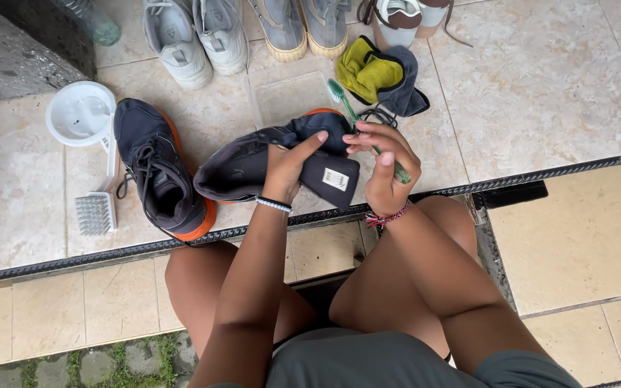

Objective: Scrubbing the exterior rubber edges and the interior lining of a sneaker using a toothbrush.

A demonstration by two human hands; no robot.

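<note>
Two hands at work on one dark sneaker (253,169), orange-soled, held up over the tiled floor (540,93) just past the person's knees. Left hand (285,169): fingers wrapped round the shoe's opening, thumb pressed on the pulled-out tongue w/ its white label, bracelet at wrist. Right hand (382,169): closed round a green toothbrush (346,108), bristle end up beside the toe, fingertips also touching the tongue. Step in hand, by my judgement: scrubbing/inspecting the tongue area; next move calls for bristles brought onto the fabric while the left steadies it. Nearby: matching sneaker (159,169) on floor, white scrub brush (98,208), white bowl (80,113), yellow-and-grey cloth (379,75), clear tray (289,97), more shoes along top.
</note>
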